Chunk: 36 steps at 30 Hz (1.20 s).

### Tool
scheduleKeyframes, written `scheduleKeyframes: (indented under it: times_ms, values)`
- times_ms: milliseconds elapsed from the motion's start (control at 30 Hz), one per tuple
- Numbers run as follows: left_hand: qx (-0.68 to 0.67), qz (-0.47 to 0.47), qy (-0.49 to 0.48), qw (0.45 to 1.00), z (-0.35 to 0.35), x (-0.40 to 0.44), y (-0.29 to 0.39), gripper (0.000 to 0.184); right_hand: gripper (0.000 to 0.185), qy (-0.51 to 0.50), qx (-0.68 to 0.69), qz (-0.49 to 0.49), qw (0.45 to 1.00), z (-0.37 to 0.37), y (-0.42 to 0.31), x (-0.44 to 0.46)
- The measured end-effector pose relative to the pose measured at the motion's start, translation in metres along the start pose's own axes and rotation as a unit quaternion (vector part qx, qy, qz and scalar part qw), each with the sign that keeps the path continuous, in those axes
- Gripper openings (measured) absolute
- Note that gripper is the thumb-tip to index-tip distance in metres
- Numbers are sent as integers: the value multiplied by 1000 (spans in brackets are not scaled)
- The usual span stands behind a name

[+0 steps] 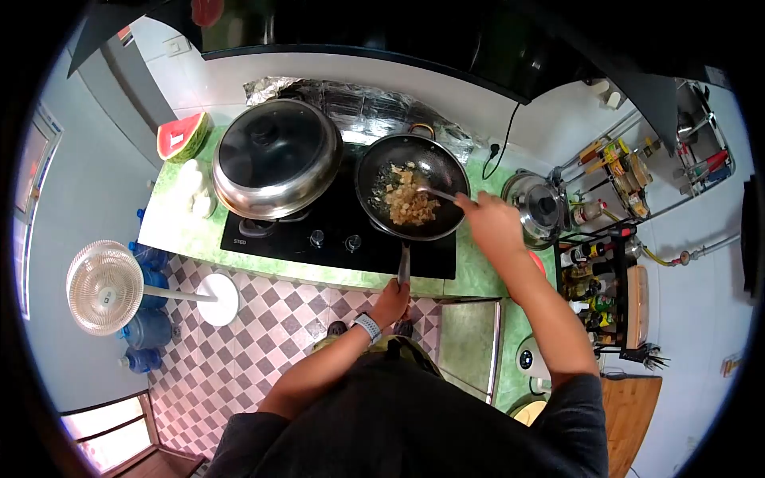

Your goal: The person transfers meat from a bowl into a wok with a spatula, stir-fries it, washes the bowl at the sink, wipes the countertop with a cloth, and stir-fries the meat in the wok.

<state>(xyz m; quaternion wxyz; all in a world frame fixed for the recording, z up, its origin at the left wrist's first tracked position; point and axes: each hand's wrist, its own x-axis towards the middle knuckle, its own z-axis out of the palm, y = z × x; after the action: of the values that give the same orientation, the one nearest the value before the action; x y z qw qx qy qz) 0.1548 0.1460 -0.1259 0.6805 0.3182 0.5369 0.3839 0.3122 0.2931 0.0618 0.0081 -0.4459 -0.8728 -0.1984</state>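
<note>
Near the centre of the frame, the fingers of my right hand [488, 221] are wrapped round a grey utensil [442, 193], its far end down in the food [410, 203]. Below it, at lower centre, my left hand [390, 305] grips the handle [405, 264]. I judge that stirring well means bracing the pan [445, 163] with the left and sweeping the utensil low, turning the food inward so none spills. The food is a loose, pale golden-brown heap of small pieces, mid-pan at upper centre, over a black cooktop [279, 245] beside a lidded pot [271, 205].
</note>
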Motion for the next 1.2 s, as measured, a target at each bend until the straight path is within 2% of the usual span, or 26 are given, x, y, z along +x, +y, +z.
scheduleKeyframes:
  times_ms: [100,167,300,333,433,500,600,667,733,867,900,933,1033,1100,1200]
  values:
    - [-24,16,-11,1000,-2,2,-7,31,29,-51,-6,59,997,-23,-3,-39]
    - [-26,27,-23,999,-2,6,-13,31,29,-154,-10,66,986,-20,-6,-54]
    - [-4,36,-17,999,2,7,-16,29,29,-161,63,93,980,14,-32,-37]
    - [7,34,-9,999,3,7,-15,29,22,-137,68,105,983,27,-36,-24]
    - [15,-22,-34,999,-3,7,-13,31,21,-104,66,124,985,38,-24,-12]
    - [7,-22,-28,999,-3,6,-13,30,23,-104,83,136,982,25,-10,-14]
    - [1,-25,-13,1000,0,4,-10,28,33,-152,76,109,979,-1,4,-28]
    - [13,-27,-5,1000,3,3,-8,27,31,-159,86,95,979,-2,-3,-33]
    - [-31,-29,3,999,7,4,-9,26,29,-187,127,60,972,14,-21,-31]
    - [-3,-88,13,996,9,4,-4,26,25,-106,124,110,980,55,-41,-7]
    - [-16,-90,10,996,8,4,-4,26,24,-112,116,124,979,77,-33,-4]
    - [-30,-91,7,995,6,3,-3,27,26,-96,98,83,987,60,-21,-6]
    - [-69,-99,6,993,5,1,0,27,27,-59,102,74,990,41,22,-24]
    - [-98,-105,14,990,5,2,2,26,29,-87,65,22,994,24,46,-34]
    - [-145,-101,30,984,8,2,1,24,29,-109,56,-27,992,45,54,-32]
